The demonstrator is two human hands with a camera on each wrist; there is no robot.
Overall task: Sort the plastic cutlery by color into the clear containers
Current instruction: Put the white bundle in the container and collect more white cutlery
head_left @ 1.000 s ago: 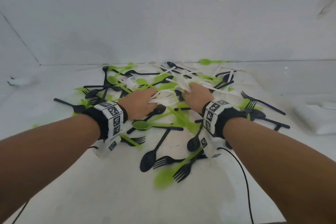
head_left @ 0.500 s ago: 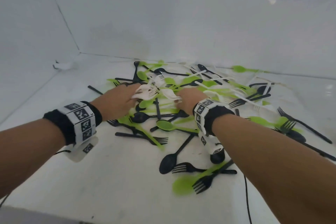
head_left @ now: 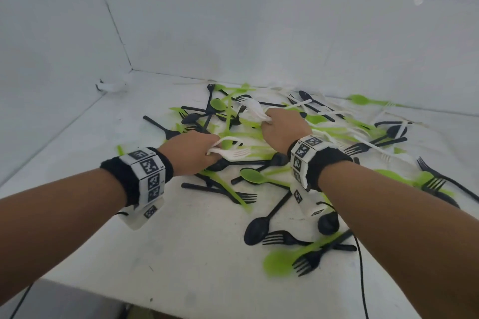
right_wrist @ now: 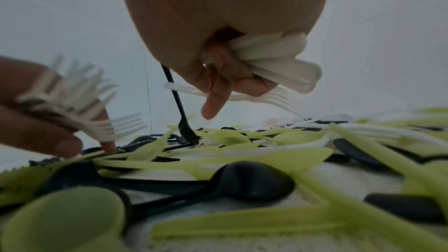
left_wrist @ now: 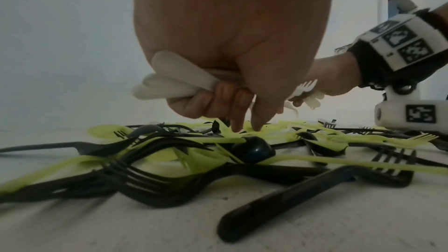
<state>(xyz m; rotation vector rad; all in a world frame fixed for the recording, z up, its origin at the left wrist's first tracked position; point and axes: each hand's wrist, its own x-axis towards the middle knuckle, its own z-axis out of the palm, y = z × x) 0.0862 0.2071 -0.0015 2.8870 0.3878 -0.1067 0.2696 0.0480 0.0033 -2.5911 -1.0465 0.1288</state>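
Note:
A heap of black, lime-green and white plastic cutlery [head_left: 259, 153] lies spread over the white table. My left hand [head_left: 191, 153] grips a bundle of white forks and spoons [head_left: 230, 151], whose handles [left_wrist: 169, 81] stick out of the fist in the left wrist view. My right hand [head_left: 281, 127] grips another white cutlery bundle [head_left: 252, 111], its handles [right_wrist: 278, 64] showing in the right wrist view. One right finger [right_wrist: 213, 102] points down at the pile. No clear container shows in any view.
White walls close the table off at the left and the back. The table's front edge [head_left: 103, 295] runs near the bottom of the head view. A black cable [head_left: 363, 280] trails from my right wrist. A small white object [head_left: 112, 85] sits in the far left corner.
Both hands have drawn apart, each with its own white bundle: the left came back and left, the right moved further into the pile. The head view has swung left.

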